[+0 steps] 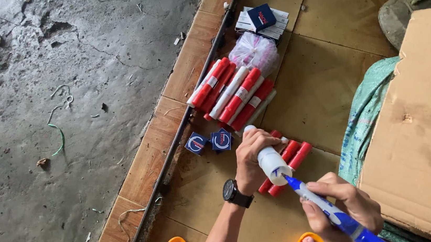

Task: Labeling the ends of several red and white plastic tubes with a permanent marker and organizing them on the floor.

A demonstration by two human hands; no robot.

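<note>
L hand (pixel 250 157) is gripping white tube (pixel 272 164) mid-barrel; R hand (pixel 342 206) is pinching blue marker (pixel 329 212); tube's looking light, stiff, prob smooth & slippy w/ a loose grip.

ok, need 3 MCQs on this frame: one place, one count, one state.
1. Where does the pile of red and white tubes lie?
A. on the tiled floor
B. on the cardboard
C. on the bare concrete

2. How many small blue boxes sit beside the metal track?
A. one
B. two
C. four

3. What is the left hand doing?
A. resting empty
B. gripping a white tube
C. lifting a sandal

Answers: 1 A, the pile rests on brown tiles. 2 B, a pair stands side by side. 3 B, fingers wrap the tube while the right hand puts a blue marker to it.
</note>
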